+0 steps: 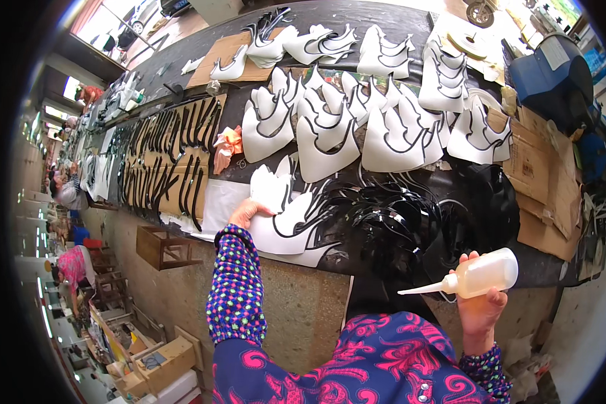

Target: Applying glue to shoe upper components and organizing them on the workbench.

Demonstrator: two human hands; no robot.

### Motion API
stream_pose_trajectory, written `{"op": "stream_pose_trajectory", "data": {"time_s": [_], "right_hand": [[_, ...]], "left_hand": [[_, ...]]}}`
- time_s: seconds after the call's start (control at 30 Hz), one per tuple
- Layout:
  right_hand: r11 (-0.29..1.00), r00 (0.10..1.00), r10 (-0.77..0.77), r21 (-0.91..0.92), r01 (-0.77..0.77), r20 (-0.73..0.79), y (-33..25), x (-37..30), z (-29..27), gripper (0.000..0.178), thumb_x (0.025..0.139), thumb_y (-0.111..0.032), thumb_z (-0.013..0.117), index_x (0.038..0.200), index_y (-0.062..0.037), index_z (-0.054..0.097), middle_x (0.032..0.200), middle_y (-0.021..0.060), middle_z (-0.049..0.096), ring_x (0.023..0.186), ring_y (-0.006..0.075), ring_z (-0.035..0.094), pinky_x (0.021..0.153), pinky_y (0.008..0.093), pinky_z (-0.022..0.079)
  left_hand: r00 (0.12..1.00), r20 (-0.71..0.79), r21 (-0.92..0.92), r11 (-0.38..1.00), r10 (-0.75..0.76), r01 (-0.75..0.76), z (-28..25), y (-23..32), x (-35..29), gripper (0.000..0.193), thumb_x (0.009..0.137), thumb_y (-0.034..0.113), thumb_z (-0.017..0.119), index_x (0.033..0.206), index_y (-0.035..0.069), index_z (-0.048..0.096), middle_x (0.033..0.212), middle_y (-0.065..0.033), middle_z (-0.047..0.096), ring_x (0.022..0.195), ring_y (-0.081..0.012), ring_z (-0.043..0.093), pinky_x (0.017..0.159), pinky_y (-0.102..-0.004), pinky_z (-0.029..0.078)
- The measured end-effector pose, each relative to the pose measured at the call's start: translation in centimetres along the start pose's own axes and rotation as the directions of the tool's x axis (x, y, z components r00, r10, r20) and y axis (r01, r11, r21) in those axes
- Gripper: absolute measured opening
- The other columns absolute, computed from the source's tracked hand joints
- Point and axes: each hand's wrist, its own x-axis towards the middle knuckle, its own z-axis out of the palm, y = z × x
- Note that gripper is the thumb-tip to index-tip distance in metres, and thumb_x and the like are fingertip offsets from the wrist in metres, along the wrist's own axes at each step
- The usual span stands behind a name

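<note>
My right hand (481, 306) is wrapped round a squeeze bottle (491, 272) of pale translucent liquid. The bottle lies nearly level, its long thin nozzle pointing left, above the front of the table. At the table's near edge my left hand (248, 213) grips the left edge of a white shoe upper piece (276, 237) with black edging. The thumb lies on top, while some of the fingers are hidden. Similar white pieces overlap it. Just right of them is a heap of glossy black strips (390, 215).
Several stacks of black-edged white pieces (330, 145) stand farther back. Black strips lie in rows on cardboard (175, 168) at the left, near an orange cloth (227, 145). Cardboard sheets (542, 175) and a blue machine (552, 71) are at the right. A wooden stool (161, 248) stands below the table.
</note>
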Motion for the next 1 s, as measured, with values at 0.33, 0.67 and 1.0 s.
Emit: {"op": "stream_pose_trajectory", "data": {"time_s": [0.33,0.67,1.0], "right_hand": [[1.0,0.997,-0.008,-0.006,0.009,0.083,-0.2,-0.1,-0.5,0.073,0.062,-0.02,0.075,0.124,-0.0069,0.039,0.125,0.0093,0.044,0.119,0.0283,0.039,0.098,0.048,0.034],[0.999,0.993,0.01,0.048,-0.016,0.119,0.2,0.7,0.1,0.072,0.061,-0.018,0.075,0.123,-0.0065,0.041,0.123,0.011,0.046,0.117,0.0294,0.041,0.098,0.0489,0.033],[0.993,0.974,0.115,-0.01,-0.115,0.195,0.1,2.5,0.2,0.073,0.061,-0.019,0.074,0.124,-0.0068,0.04,0.124,0.011,0.045,0.117,0.0291,0.041,0.098,0.0488,0.034]], "left_hand": [[0.992,0.066,-0.645,0.764,0.103,-0.036,-0.6,-8.7,-6.9,0.045,0.061,0.009,0.061,0.104,0.0,0.058,0.094,-0.0106,0.063,0.083,-0.0248,0.061,0.079,-0.0378,0.05],[0.993,0.059,-0.803,0.595,0.105,-0.015,13.3,-12.3,-10.2,0.051,0.064,0.005,0.063,0.113,0.001,0.052,0.105,-0.0068,0.059,0.095,-0.0209,0.057,0.087,-0.0324,0.044],[0.69,-0.72,0.036,0.998,0.068,-0.06,20.1,-11.3,-8.1,0.06,0.06,0.023,0.075,0.11,0.001,0.05,0.101,-0.0138,0.058,0.094,-0.0254,0.055,0.081,-0.0388,0.043]]}}
